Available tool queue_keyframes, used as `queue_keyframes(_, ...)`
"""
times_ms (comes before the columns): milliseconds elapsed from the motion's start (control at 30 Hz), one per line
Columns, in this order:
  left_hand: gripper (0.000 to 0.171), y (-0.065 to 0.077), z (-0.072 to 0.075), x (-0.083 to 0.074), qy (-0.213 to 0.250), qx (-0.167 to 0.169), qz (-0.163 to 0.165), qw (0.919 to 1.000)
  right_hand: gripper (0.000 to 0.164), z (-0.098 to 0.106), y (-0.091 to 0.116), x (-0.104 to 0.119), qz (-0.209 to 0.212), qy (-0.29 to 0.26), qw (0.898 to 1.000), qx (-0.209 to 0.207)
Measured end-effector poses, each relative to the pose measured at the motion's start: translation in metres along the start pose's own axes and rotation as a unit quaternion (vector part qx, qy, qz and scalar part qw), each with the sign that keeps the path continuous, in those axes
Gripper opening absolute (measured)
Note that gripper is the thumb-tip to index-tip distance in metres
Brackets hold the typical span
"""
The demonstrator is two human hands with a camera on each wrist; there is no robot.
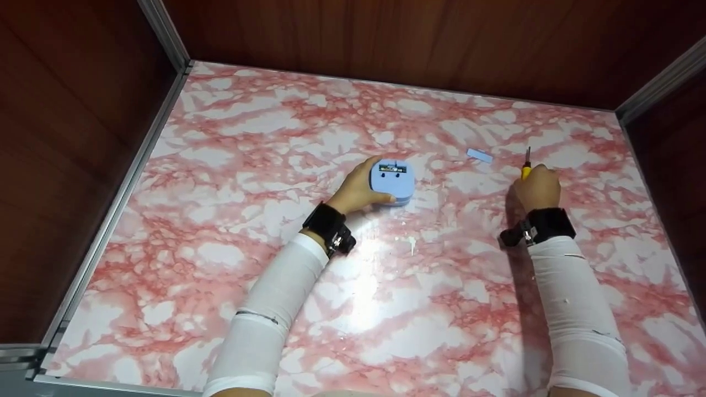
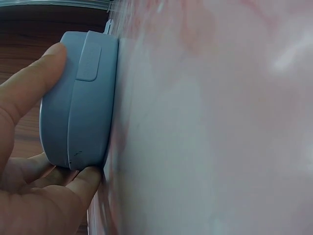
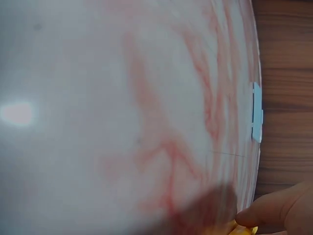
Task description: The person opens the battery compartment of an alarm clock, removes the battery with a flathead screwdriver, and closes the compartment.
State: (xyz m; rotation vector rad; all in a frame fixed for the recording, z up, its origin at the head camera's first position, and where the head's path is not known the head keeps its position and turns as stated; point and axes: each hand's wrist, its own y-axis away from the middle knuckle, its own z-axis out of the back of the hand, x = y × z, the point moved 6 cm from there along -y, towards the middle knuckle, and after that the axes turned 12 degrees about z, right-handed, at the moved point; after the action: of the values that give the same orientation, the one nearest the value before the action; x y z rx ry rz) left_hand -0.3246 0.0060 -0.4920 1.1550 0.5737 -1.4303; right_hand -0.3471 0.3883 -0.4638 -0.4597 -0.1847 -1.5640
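Observation:
A light blue, rounded-square device [image 1: 392, 187] lies on the table in the middle of the head view. Its upper face has an open slot with electronic parts showing and two small dark holes below. My left hand [image 1: 356, 190] grips it from the left, thumb along the near side. The left wrist view shows the device [image 2: 85, 105] edge-on at the tabletop, with a flap on its side wall. Farther right, my right hand [image 1: 539, 189] holds a screwdriver by its yellow handle [image 1: 526, 172], shaft pointing away; only a bit of yellow handle [image 3: 243, 230] shows in the right wrist view.
A small light blue cover [image 1: 479, 156] lies on the pink-marbled table [image 1: 265, 231] between the hands, nearer the right one. Dark wood panels [image 1: 386, 44] close off the back and both sides, with metal strips [image 1: 160, 27] at the corners.

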Motion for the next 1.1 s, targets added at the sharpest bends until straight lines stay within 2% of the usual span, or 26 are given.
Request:
queue_keyframes(467, 0.104, -0.001, 0.001, -0.001, -0.006, -0.001, 0.005, 1.0000, 0.030, 0.003, 0.003, -0.004, 0.023, -0.005, 0.999, -0.029)
queue_keyframes(733, 0.103, 0.000, 0.000, 0.000, -0.004, -0.001, 0.011, 0.9999, 0.024, 0.010, 0.005, -0.004, 0.050, -0.016, 0.997, -0.062)
queue_keyframes(900, 0.103, 0.000, 0.000, 0.000, 0.005, -0.001, 0.004, 1.0000, 0.023, 0.017, 0.006, 0.000, 0.044, -0.041, 0.994, -0.090)
queue_keyframes(1100, 0.104, 0.000, 0.001, 0.001, 0.001, -0.004, 0.007, 1.0000, 0.029, 0.023, 0.007, 0.003, 0.011, -0.067, 0.990, -0.124)
